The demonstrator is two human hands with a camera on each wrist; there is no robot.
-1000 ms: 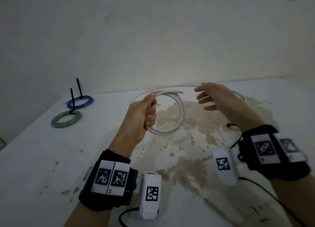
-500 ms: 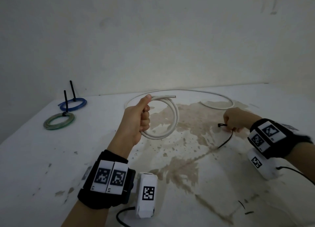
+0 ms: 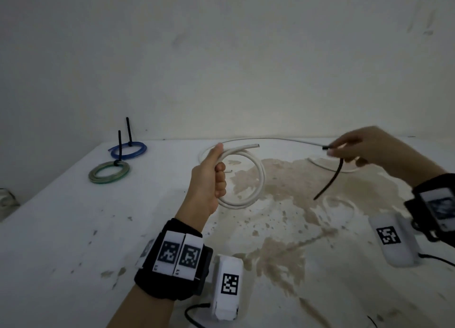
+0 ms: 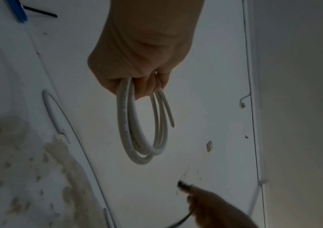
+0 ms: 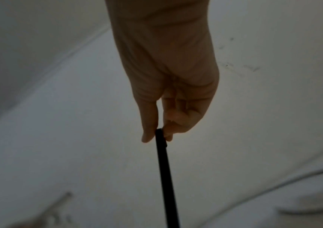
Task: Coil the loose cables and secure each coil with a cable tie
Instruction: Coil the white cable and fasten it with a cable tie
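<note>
My left hand (image 3: 216, 173) grips a coiled white cable (image 3: 256, 182) above the table; the same coil (image 4: 141, 132) hangs from my left fist (image 4: 137, 77) in the left wrist view. A loose length of this white cable (image 3: 270, 139) trails over the table towards the right. My right hand (image 3: 344, 150) is raised at the right and pinches the head end of a black cable tie (image 3: 331, 180), whose tail droops down and left. In the right wrist view, thumb and finger (image 5: 156, 132) pinch the black tie (image 5: 165, 174).
A blue coil (image 3: 128, 150) and a green coil (image 3: 109, 172), each with a black tie sticking up, lie at the far left of the white stained table (image 3: 73, 229). A wall stands right behind the table.
My right hand went down to the table, picked up the black cable tie and has now lifted it up near the trailing cable. My left hand kept holding the coil.
</note>
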